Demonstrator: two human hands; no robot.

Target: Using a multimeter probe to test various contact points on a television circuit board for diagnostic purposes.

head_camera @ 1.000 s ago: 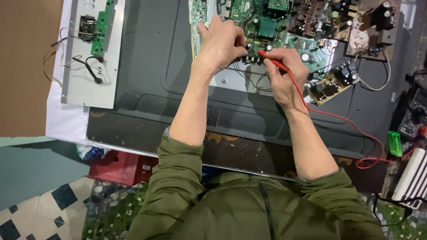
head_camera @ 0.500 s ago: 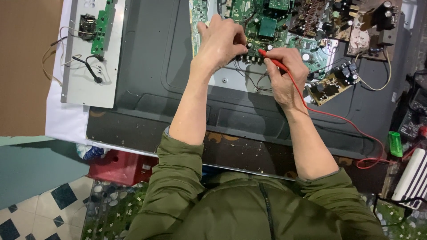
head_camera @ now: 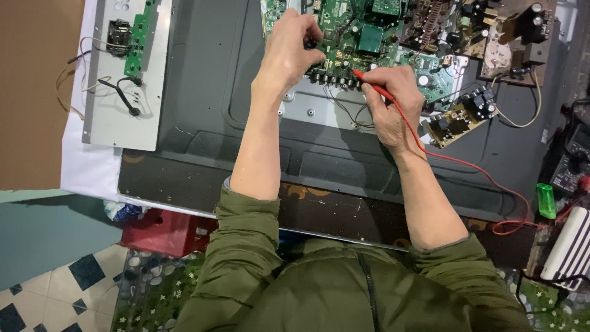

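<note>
Right hand [head_camera: 393,101] is gripping a red probe [head_camera: 373,88], tip touching the green board [head_camera: 362,37] at the far edge; left hand [head_camera: 294,46], fingers curled narrow, is pinching a black probe [head_camera: 309,44] just left of it.

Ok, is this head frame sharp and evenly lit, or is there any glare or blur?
Head view: sharp on both hands, the left hand and right hand on the green circuit board; soft even light, faint sheen on the dark panel, no motion blur.

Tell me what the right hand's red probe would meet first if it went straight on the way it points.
Probably the green circuit board: the red probe in the right hand points up-left, its tip about at the board's lower edge, though contact is unclear.
</note>
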